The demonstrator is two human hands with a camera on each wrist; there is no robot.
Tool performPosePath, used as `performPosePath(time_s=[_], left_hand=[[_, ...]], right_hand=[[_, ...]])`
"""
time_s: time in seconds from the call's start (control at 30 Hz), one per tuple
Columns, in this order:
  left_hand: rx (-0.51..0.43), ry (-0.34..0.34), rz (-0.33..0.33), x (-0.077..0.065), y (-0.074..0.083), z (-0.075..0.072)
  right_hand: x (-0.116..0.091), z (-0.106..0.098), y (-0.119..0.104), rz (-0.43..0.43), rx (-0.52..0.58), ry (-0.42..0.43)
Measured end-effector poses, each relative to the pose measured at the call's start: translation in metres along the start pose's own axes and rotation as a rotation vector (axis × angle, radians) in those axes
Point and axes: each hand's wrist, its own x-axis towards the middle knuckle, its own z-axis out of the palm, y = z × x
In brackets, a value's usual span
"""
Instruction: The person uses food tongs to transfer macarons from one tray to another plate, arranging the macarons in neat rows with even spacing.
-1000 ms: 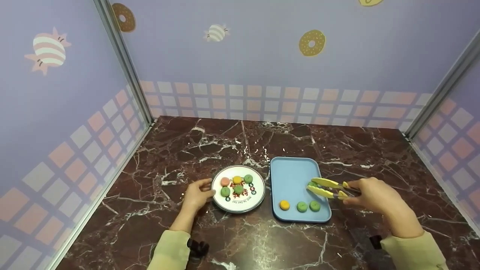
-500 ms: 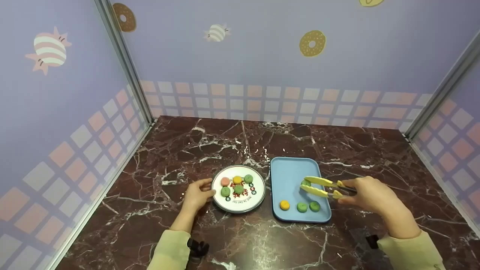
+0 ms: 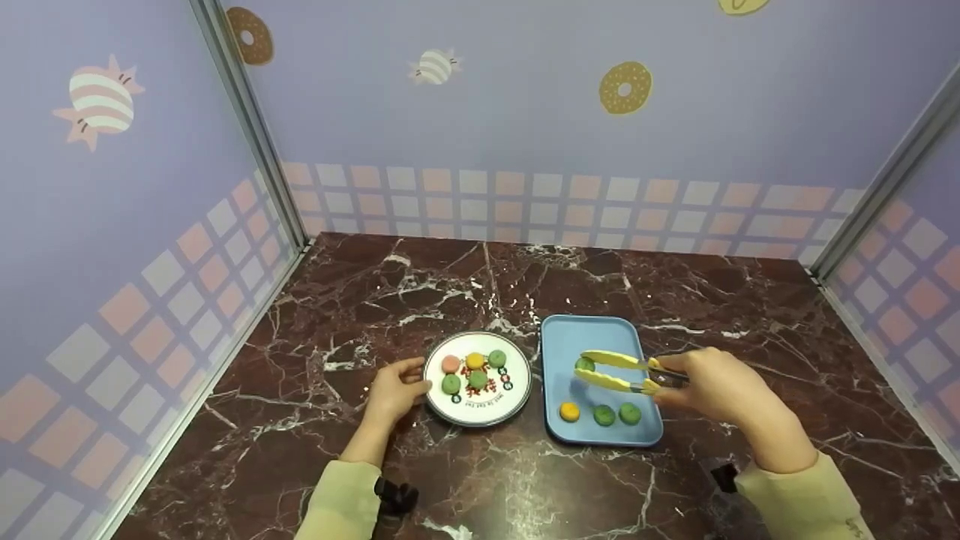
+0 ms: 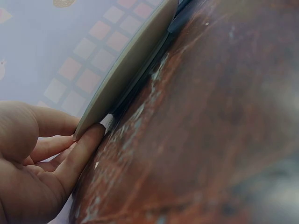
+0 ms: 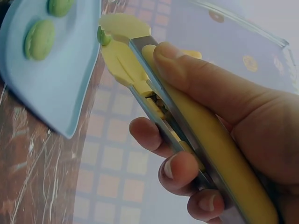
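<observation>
My right hand grips yellow-and-metal tongs, their tips holding a green macaron over the blue tray. In the right wrist view, the thumb lies along one arm of the tongs and the fingers curl round the other; the macaron mostly hides behind the tips. At the tray's near end lie a yellow macaron and two green macarons. My left hand pinches the left rim of a white plate, seen edge-on between thumb and fingers in the left wrist view. Pink, yellow and green macarons sit on the plate.
Plate and tray stand side by side on a dark red marbled table, a narrow gap between them. Patterned panels rise at the back and both sides. White specks lie behind the plate and tray.
My right hand has moved left, carrying the green macaron in the tongs from the tray's right side towards its left side. The left hand and plate have stayed in place.
</observation>
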Motion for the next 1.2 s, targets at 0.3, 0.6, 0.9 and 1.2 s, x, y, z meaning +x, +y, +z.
performPosePath(time_s=[0.3,0.6,0.9,1.2], left_hand=[[-0.01,0.001,-0.01,-0.001,0.0,0.0],[-0.009,0.002,-0.01,-0.001,0.0,0.001],[-0.019,-0.005,-0.006,0.0,-0.002,0.0],[0.023,0.001,-0.007,0.0,-0.002,0.0]], right_hand=[[0.013,0.008,-0.016,-0.074,-0.016,0.01],[0.027,0.016,-0.034,-0.134,-0.022,0.017],[0.046,0.027,-0.051,-0.169,-0.017,0.005],[0.06,0.042,-0.064,-0.234,-0.008,0.016]])
